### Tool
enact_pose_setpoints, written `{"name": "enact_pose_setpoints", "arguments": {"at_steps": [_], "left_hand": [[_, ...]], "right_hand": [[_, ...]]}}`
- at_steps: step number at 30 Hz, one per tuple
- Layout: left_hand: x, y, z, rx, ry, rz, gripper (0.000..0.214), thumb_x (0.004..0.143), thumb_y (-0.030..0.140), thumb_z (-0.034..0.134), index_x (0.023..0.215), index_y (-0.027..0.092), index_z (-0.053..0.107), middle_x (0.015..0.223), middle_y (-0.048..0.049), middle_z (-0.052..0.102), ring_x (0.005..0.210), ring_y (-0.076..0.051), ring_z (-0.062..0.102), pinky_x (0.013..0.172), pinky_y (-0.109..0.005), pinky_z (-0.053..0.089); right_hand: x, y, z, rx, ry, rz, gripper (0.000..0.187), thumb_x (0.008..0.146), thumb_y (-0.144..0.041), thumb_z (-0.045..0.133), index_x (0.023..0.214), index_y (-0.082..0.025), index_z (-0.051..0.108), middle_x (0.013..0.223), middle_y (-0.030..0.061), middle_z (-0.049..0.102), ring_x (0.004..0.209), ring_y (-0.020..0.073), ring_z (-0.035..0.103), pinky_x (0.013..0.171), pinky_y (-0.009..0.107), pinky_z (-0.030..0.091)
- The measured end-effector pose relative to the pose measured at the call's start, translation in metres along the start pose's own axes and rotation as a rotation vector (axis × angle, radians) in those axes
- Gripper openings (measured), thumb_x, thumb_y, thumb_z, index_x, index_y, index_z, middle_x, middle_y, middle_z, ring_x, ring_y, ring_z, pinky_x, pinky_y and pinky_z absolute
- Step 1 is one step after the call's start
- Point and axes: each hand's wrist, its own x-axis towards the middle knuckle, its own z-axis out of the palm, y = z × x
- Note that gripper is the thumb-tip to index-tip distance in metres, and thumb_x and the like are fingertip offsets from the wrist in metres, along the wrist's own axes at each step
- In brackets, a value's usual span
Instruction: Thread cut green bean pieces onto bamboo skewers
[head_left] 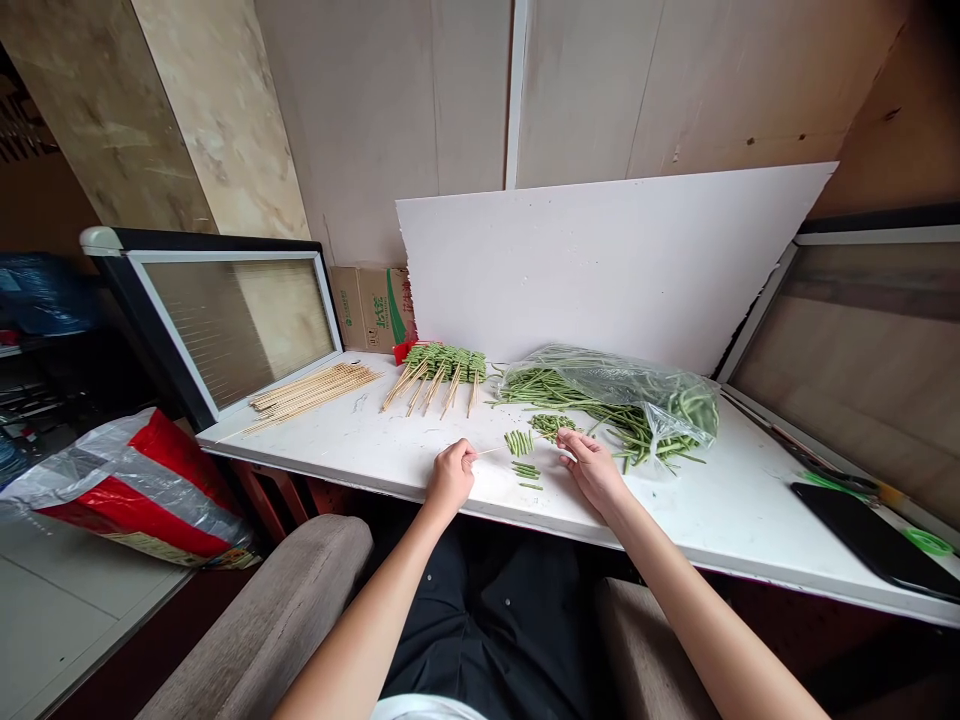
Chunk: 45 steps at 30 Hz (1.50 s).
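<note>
At the near edge of the white table (360,440), the left hand (450,478) is closed in a loose fist and pinches a thin wooden skewer (487,452). The skewer points to the right, and its far end carries a short row of green bean pieces (517,442), set side by side across the stick. Just under this row, a few loose cut pieces (527,472) lie flat on the table.

The right hand (592,468) rests near them with the fingers curled; I cannot tell if it has a piece between the fingertips. Just behind it is a small heap (551,425) of cut green pieces.

Farther back lies a clear plastic bag (660,385), open toward the hands, with long green beans (547,390) inside and spilling out. To its left the finished skewers (442,370) lie in a fan, then a pile of bare sticks (311,390). A cardboard box (371,305) stands behind, against the wall.
</note>
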Motion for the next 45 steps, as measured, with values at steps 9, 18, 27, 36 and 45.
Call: {"name": "enact_pose_setpoints", "arguments": {"at_steps": [9,18,27,36,45], "left_hand": [[0.001,0.0,-0.001,0.002,-0.016,-0.01,0.023,0.086,0.001,0.049,0.081,0.021,0.06,0.076,-0.0018,0.069,0.074,-0.017,0.064,0.068,-0.026,0.043],[0.001,0.004,-0.003,0.004,-0.023,-0.031,0.024,0.086,0.0,0.049,0.08,0.021,0.06,0.074,-0.0017,0.067,0.071,-0.018,0.063,0.066,-0.026,0.043],[0.0,0.007,-0.005,0.021,-0.034,-0.036,0.025,0.085,-0.001,0.049,0.08,0.021,0.06,0.077,-0.0023,0.068,0.072,-0.018,0.062,0.066,-0.026,0.043],[-0.002,0.005,-0.002,-0.05,-0.056,0.006,0.027,0.083,-0.004,0.047,0.079,0.021,0.059,0.077,-0.002,0.068,0.074,-0.017,0.063,0.067,-0.025,0.042],[-0.003,0.004,-0.002,-0.021,-0.043,-0.016,0.024,0.088,0.001,0.047,0.084,0.022,0.058,0.083,-0.0034,0.072,0.077,-0.019,0.067,0.069,-0.027,0.044]], "right_hand": [[0.001,0.006,0.003,-0.024,0.012,-0.03,0.034,0.076,-0.057,0.082,0.086,-0.026,0.074,0.093,0.0059,0.072,0.09,0.0248,0.068,0.062,0.031,0.057],[-0.005,0.008,0.015,-0.013,0.085,-0.06,0.038,0.071,-0.057,0.088,0.079,-0.025,0.072,0.092,0.0069,0.07,0.082,0.0225,0.065,0.057,0.032,0.055],[-0.007,0.011,0.019,-0.041,0.091,-0.085,0.041,0.07,-0.062,0.087,0.077,-0.025,0.069,0.081,0.005,0.067,0.07,0.0196,0.061,0.053,0.031,0.051],[-0.015,0.019,0.03,-0.107,0.057,-0.162,0.046,0.064,-0.06,0.09,0.063,-0.022,0.065,0.079,0.0046,0.07,0.078,0.0202,0.065,0.071,0.032,0.051],[-0.018,0.022,0.037,-0.148,0.036,-0.127,0.046,0.07,-0.065,0.084,0.078,-0.021,0.074,0.084,0.0067,0.074,0.074,0.022,0.066,0.062,0.032,0.05]]}}
